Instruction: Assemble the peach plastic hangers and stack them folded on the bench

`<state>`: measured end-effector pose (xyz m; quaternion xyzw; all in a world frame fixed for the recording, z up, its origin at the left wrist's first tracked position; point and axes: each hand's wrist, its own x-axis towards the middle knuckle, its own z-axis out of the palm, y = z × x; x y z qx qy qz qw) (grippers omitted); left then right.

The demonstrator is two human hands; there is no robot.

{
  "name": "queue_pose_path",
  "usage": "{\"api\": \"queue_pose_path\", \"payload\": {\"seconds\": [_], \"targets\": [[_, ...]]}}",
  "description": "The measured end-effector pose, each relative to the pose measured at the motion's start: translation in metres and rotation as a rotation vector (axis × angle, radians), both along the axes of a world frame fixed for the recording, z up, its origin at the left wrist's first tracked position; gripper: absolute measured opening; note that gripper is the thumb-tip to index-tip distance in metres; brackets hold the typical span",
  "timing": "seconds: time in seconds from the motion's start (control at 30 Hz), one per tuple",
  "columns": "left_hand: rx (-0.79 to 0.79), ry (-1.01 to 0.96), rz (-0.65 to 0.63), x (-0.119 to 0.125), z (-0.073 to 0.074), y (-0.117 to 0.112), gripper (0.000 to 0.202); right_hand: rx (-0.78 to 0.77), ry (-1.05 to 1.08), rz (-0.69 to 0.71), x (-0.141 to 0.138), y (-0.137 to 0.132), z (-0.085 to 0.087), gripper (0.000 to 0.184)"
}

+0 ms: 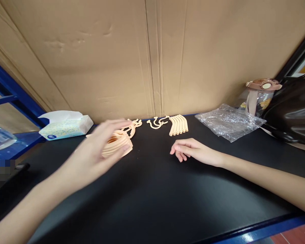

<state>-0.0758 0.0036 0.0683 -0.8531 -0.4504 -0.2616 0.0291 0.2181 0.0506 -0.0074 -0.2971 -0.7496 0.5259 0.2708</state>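
Note:
My left hand (99, 145), slightly blurred, is over a heap of curved beige pieces (117, 144) at the left of the black table. Its thumb and fingers are spread apart around the near part of the heap; I see no piece held between them. Part of the heap is hidden behind the hand. My right hand (188, 149) hovers low over or rests on the table, fingers curled and thumb against the index finger, with nothing visible in it. Just beyond it lies a neat row of beige curved strips (178, 125). Left of that row are several thin beige hook-shaped pieces (157, 122).
A tissue pack (66, 125) stands at the back left. Clear crumpled plastic film (228, 122) lies at the right, before a drinking bottle (263, 95) and a dark bag (292, 108). Cardboard (122, 61) walls the back of the black table (152, 203). Blue frame bars (5, 100) rise at left.

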Motion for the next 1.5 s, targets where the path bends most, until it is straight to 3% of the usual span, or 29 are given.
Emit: {"api": "queue_pose_path", "payload": {"seconds": [0.17,0.23,0.37,0.47,0.67,1.1,1.37,1.5], "targets": [[-0.140,0.230,-0.169,0.046,-0.037,-0.006,0.045,0.073,-0.064,-0.061,-0.001,-0.001,0.002,0.030],[-0.156,0.273,-0.177,0.059,-0.050,-0.002,0.047,0.259,-0.161,-0.190,0.004,0.003,0.006,0.031],[-0.196,0.294,-0.141,0.072,-0.065,0.012,0.047,0.867,-0.597,-0.541,0.027,0.024,0.013,0.026],[-0.229,0.257,-0.122,0.072,-0.069,0.019,0.043,1.014,-0.793,-0.576,0.046,0.044,0.010,0.031],[-0.301,0.196,-0.153,0.065,-0.071,0.021,0.042,1.091,-0.866,-0.492,0.055,0.060,-0.003,0.040],[-0.309,0.196,-0.153,0.064,-0.074,0.022,0.044,1.013,-1.008,-0.508,0.048,0.055,-0.004,0.042],[-0.318,0.204,-0.149,0.065,-0.073,0.021,0.044,1.006,-1.272,-0.682,0.043,0.048,0.004,0.039],[-0.317,0.196,-0.151,0.065,-0.074,0.021,0.044,0.837,-1.271,-0.735,0.040,0.050,0.004,0.036]]}}
